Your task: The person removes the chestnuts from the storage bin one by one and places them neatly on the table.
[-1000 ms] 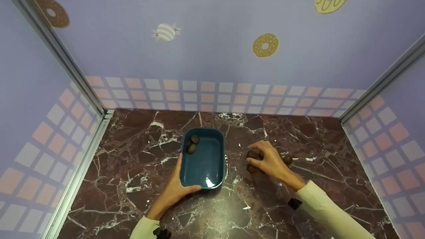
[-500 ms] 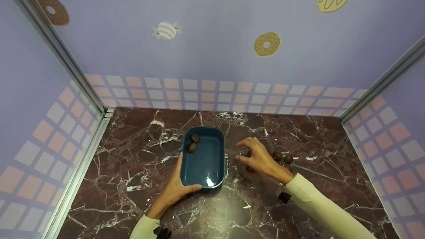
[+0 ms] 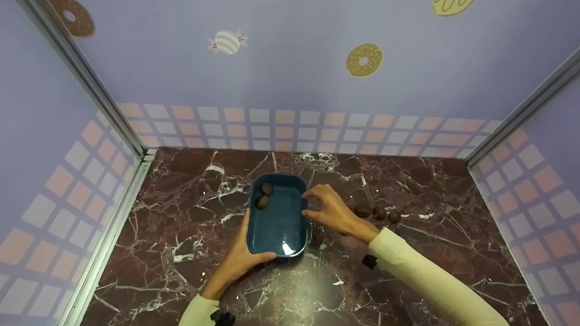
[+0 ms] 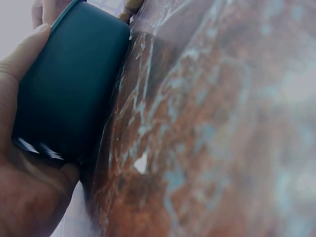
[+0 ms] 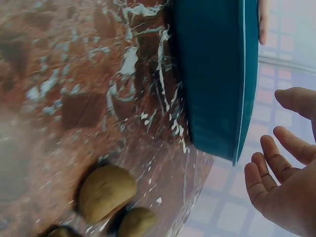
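A deep teal rectangular dish (image 3: 278,226) stands in the middle of the head view. My left hand (image 3: 242,253) grips its near left corner, thumb over the near rim and fingers along the left side. Two small round brown things (image 3: 262,201), chestnut-like in look, lie in the dish's far left corner. My right hand (image 3: 333,210) is at the dish's right rim, fingers loosely bent and apart. In the right wrist view nothing shows between the fingers of this right hand (image 5: 284,182). Several similar brown things (image 3: 379,213) sit in a row right of it, partly hidden by the wrist.
The dark red marbled tabletop (image 3: 181,217) has white veins and a bright glare near the front. A lilac wall (image 3: 290,72) with pink and white squares closes the back, and side panels (image 3: 521,181) stand left and right.
My right hand has moved left from the brown things to the dish's right rim, uncovering more of the row. My left hand and the dish have stayed put.
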The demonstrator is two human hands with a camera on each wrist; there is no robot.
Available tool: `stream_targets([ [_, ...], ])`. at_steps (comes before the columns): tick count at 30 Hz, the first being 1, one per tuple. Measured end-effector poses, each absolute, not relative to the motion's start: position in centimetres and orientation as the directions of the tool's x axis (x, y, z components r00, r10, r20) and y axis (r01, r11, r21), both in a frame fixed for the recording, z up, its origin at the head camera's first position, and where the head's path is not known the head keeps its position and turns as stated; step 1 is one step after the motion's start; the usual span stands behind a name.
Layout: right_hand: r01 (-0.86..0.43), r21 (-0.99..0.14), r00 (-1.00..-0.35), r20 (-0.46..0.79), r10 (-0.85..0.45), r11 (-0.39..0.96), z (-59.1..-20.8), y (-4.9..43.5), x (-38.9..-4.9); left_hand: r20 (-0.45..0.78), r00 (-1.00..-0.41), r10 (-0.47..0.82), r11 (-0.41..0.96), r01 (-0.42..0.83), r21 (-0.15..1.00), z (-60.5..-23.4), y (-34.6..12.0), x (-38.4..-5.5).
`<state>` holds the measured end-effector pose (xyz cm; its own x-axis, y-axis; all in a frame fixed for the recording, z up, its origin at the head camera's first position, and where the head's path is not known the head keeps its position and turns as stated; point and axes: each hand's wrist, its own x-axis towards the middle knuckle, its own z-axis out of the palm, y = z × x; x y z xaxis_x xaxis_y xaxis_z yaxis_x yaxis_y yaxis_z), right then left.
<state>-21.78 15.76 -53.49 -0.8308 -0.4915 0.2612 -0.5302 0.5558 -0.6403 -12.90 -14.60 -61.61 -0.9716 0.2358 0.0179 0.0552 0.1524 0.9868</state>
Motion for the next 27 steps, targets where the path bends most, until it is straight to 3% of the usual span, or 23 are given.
stream_targets([
  [27, -0.543, -0.636, -0.782, 0.146, -0.605, 0.548, -54.4, 7.6, -24.6, 0.041, -0.966, 0.254, 0.15, 0.081, 0.985, -61.8, -14.7, -13.1],
])
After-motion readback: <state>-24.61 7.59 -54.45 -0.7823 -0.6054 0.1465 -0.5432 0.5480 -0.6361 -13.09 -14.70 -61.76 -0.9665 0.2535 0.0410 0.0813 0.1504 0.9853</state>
